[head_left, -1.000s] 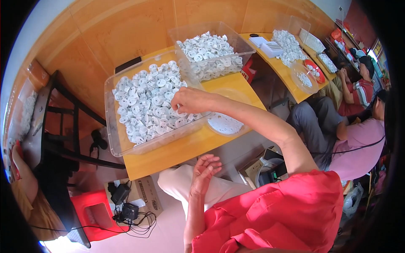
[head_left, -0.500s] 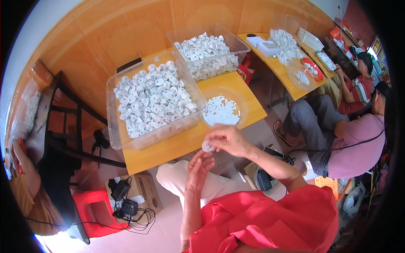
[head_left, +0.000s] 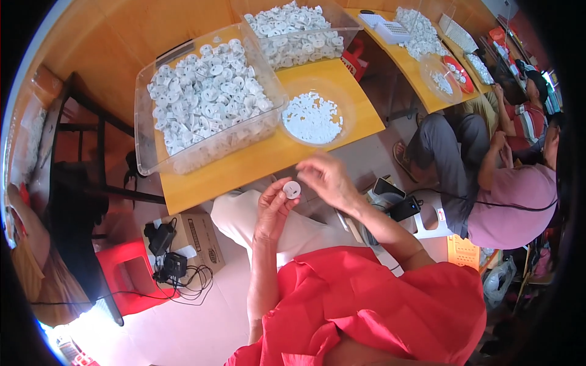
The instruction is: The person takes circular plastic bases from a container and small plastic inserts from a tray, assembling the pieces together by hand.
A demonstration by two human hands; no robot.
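Note:
My left hand pinches a small round white plastic disc between thumb and fingers, its flat face with a small dark slot turned up. Just right of it hovers my right hand, apart from the disc, with loosely bent, slightly blurred fingers; I see nothing held in them. Beyond both hands, a clear round bowl of small white pieces rests near the front edge of the yellow table. To its left stands a large clear bin heaped with similar white round parts.
A second full clear bin stands behind. Rightward, another yellow table carries a parts pile, a bowl and a red tray. A person in a pink shirt sits there. A red stool and cardboard box with cables are lower left.
The disc has passed from my right hand to my left. My right hand has drawn away from it, and the view has tilted downward.

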